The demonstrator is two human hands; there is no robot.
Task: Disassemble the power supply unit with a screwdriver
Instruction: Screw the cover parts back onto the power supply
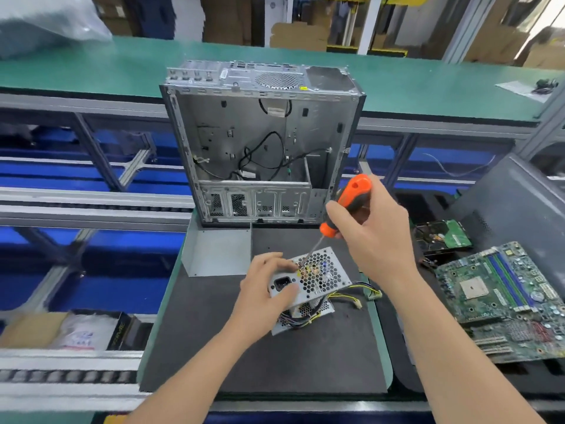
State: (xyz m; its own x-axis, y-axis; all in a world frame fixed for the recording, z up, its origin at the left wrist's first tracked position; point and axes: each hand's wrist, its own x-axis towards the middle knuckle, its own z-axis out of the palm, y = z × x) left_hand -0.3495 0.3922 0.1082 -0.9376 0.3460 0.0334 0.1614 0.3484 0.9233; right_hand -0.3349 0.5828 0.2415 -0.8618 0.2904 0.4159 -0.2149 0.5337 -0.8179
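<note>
Both forearms (452,347) come in from the bottom edge and are cut off before the elbows. The right hand (373,237) has its fingers curled around the orange and grey handle of the screwdriver (351,200), which is tilted. The shaft goes down and to the left to the honeycomb grille of the power supply unit (321,276). The tip is very thin against the grille, so I cannot tell if it sits in a screw.

The left hand (266,289) grips the left end of the unit. The thumb lies just under the black power socket (281,283) and the fingers curl over the upper edge, hiding that corner. The unit stands tilted on the dark mat (275,362), near its middle. The lower part is hard to make out: a second perforated piece and a bundle of yellow and black cables (357,292) come out from under it.

Behind it, a bent grey metal panel (217,252) stands on the mat, and then the open computer case (260,142) with loose black wires inside. A white label in the case and a yellow sticker on its back are too small to read. To the right lie a hard drive (443,237) and a green motherboard (501,298), whose print is not legible. At the lower left, a white bag (76,332) has red and blue print that is blurred.
</note>
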